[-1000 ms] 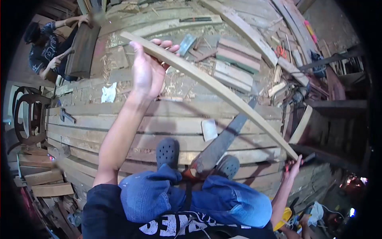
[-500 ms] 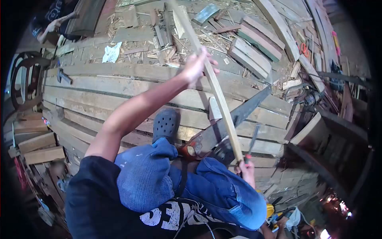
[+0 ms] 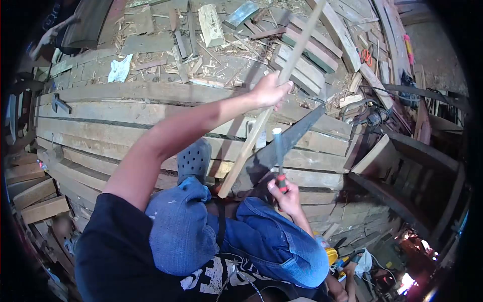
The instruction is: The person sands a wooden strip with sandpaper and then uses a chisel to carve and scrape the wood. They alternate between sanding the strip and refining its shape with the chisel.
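My left hand (image 3: 271, 91) is closed around a long narrow wooden strip (image 3: 251, 138), which slants from the upper right down to near my knees. In my right hand (image 3: 288, 196) is a chisel (image 3: 279, 153) with a red and black handle, its blade pointing up and away from me. The chisel is apart from the strip, to the right of its lower end. A handsaw (image 3: 304, 132) lies behind both on the planks, its handle end hidden near my legs. My grey clog (image 3: 193, 160) rests on the planks left of the strip.
Plank flooring (image 3: 105, 117) spreads beneath me. A hammer (image 3: 61, 104), a white scrap (image 3: 119, 68) and wood blocks (image 3: 302, 75) lie beyond. A wooden box frame (image 3: 372, 163) stands right, near a corded power tool (image 3: 375, 117). Another person's hand (image 3: 49, 38) shows upper left.
The strip's lower end has left my right hand and swung left, while its far end tilts right. My right hand has raised the chisel. My left hand has moved slightly right.
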Demonstrator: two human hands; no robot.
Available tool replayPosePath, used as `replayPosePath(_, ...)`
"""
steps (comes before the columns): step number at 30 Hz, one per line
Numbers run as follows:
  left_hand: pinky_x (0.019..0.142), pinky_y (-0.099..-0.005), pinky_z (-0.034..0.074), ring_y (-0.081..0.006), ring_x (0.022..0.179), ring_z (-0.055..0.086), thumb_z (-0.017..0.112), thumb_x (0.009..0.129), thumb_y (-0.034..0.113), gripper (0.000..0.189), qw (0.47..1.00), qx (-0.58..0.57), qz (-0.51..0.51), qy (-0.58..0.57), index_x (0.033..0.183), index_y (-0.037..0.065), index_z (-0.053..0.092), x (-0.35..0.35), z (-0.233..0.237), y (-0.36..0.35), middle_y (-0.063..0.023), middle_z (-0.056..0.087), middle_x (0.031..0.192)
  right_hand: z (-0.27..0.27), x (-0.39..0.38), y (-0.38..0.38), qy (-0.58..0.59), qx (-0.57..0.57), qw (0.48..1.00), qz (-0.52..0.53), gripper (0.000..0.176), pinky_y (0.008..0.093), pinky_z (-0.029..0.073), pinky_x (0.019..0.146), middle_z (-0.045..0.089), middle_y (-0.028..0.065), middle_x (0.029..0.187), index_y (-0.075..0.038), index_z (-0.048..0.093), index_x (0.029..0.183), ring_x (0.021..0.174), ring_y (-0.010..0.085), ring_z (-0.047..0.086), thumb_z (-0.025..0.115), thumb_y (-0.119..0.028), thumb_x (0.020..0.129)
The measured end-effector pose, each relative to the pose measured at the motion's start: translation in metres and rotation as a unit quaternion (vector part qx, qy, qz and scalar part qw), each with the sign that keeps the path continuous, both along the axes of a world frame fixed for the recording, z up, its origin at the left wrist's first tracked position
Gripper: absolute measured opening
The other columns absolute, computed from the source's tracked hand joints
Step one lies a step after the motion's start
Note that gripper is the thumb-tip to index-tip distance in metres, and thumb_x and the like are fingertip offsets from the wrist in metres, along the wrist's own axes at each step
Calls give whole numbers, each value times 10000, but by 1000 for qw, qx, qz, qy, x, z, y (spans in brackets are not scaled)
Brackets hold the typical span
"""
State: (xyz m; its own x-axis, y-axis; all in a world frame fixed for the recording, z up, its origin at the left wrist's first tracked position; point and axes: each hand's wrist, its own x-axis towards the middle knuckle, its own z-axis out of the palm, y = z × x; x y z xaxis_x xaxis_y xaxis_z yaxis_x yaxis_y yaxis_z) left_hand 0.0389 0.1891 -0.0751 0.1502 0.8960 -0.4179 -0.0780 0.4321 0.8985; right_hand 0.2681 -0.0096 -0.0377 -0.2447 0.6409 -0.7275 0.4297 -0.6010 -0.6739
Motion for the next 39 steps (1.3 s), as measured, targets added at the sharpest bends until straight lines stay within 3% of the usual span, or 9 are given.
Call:
replayPosePath(3,455,-325,504,-149,493,568,556,930,295,355,997,-3,-52,65,1097,-10,487,17,-24,-9,-77,559,697,7,-1,13,-86,180,980,19,216,296,438,592,542,39,642,-40,636,996,604,118,510,642,-212,865)
replayPosePath(7,516,-309,522,-149,537,611,585,905,331,373,988,-33,-114,97,1036,-13,527,29,-30,-31,-89,600,720,22,4,30,-169,176,970,8,275,319,411,543,488,70,597,-21,594,1010,546,138,460,612,-261,876)
replayPosePath(8,529,-303,522,-147,541,610,588,902,326,362,982,-43,-138,125,1023,-11,535,30,-34,-36,-77,597,713,24,5,33,-189,223,955,49,239,260,384,483,467,-5,581,-16,567,1009,514,78,458,604,-225,901)
replayPosePath(11,558,-291,521,-160,557,616,553,928,318,326,988,-88,-127,-12,994,-1,546,33,-90,-72,-61,578,702,36,-4,41,-220,272,935,57,249,284,393,500,472,19,582,-17,556,1021,515,95,462,626,-205,873)
replayPosePath(13,531,-312,534,-177,560,624,543,938,344,346,973,-156,-139,-95,960,-1,521,19,-83,-97,-82,584,722,35,-6,43,-218,239,945,51,270,361,431,539,513,96,577,-20,539,1043,505,217,515,634,-184,850)
replayPosePath(18,504,-323,535,-214,549,633,401,977,455,455,929,-313,-163,-114,970,1,432,-18,-36,-174,-144,591,726,27,0,42,-200,231,951,54,316,377,460,570,592,125,637,-19,497,1083,568,248,601,637,-171,845)
replayPosePath(27,343,-287,396,-125,336,412,239,1016,421,437,952,-237,-118,-156,1002,22,418,-12,-9,-202,-24,398,523,51,-9,60,-127,186,973,53,593,388,493,646,639,180,708,-40,269,1445,672,288,656,516,-191,927)
replayPosePath(31,315,-269,360,-116,314,387,245,1021,384,413,953,-233,-81,-178,1027,15,429,-18,-2,-199,-26,404,544,64,-33,66,-200,248,944,89,491,391,483,548,565,211,587,-52,385,1397,533,338,618,498,-150,930)
replayPosePath(39,311,-275,372,-132,346,389,308,1009,396,378,936,-260,-72,-226,1121,51,416,-11,-6,-207,-50,436,668,50,-95,19,-205,274,938,55,520,417,537,591,629,238,695,-42,416,1377,617,365,659,561,-122,884)
